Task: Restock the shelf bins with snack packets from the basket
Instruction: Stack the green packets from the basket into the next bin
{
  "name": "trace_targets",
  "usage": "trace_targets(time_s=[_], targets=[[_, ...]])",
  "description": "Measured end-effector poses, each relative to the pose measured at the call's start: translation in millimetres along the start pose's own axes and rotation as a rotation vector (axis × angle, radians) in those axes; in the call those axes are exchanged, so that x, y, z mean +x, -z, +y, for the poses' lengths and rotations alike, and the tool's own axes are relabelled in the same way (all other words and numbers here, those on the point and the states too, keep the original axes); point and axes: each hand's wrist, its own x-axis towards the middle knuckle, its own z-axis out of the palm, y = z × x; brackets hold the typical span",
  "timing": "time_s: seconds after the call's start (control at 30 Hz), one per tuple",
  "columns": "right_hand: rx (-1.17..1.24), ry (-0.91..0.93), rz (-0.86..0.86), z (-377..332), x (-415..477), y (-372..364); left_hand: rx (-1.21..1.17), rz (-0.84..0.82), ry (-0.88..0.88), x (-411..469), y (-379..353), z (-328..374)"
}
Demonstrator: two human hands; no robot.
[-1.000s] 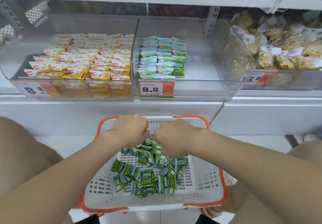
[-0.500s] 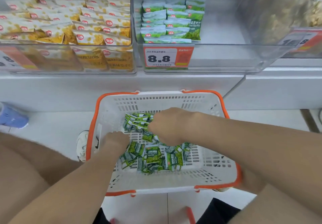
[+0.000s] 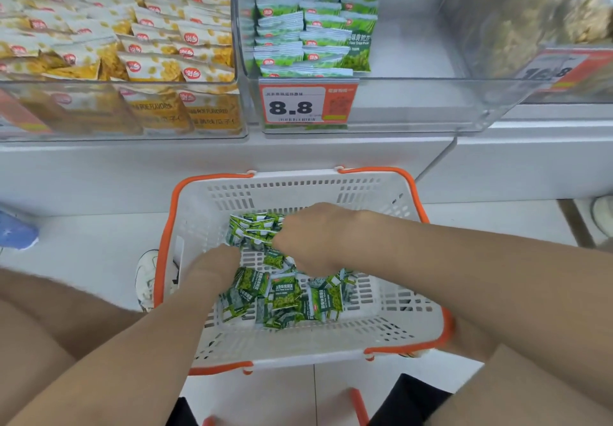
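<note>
- Head view: a white plastic basket (image 3: 298, 190) with an orange rim sits on pale floor below a shelf, and both bare forearms reach down into it.
- The right hand (image 3: 311, 239) is curled round a bundle of green packets (image 3: 253, 228), gripping them at the far left of the basket, just beyond the left hand.
- The left hand (image 3: 215, 266) is sunk knuckles-up at the near edge of the loose green packets (image 3: 285, 296). Its fingers are hidden, so whether it holds anything cannot be told.
- The loose packets lie heaped on the basket floor, under and just nearer than both hands. They carry white and green print with Chinese characters; the small lettering is too fine to read.
- Straight beyond the hands is a clear shelf bin (image 3: 414, 107), with matching stocked green packets (image 3: 311, 24) stacked in rows in its left part.
- On that bin's front is an orange and white price tag (image 3: 306, 103) reading "8.8" above a barcode.
- Beyond and left of the left hand, a second clear bin (image 3: 49, 85) holds yellow packets (image 3: 149, 37) with round red logos; "FLAVORED" shows through its front.
- Beyond and right of the right hand, brown bagged snacks (image 3: 530, 10) look blurred, and a blurred tag (image 3: 560, 70) ends in "8".
- A white shoe (image 3: 146, 273) lies just left of the basket, beside the left wrist.
</note>
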Motion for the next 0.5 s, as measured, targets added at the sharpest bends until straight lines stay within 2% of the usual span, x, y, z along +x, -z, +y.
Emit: trace_targets(time_s=[0.13,0.27,0.33,0.5], targets=[[0.008,-0.061,0.014,5.6,-8.7,9.6,-0.202,0.12,0.052,-2.9,25.6,2.6],[0.015,-0.135,0.086,16.9,-30.2,28.7,-0.492,0.244,-0.017,-20.5,71.3,13.8],[0.016,-0.185,0.164,23.6,-43.9,36.9,-0.654,0.27,-0.104,-35.1,99.0,18.7],[0.11,-0.29,0.34,40.2,-72.5,51.5,-0.912,0.162,-0.441,-85.4,166.8,29.1]])
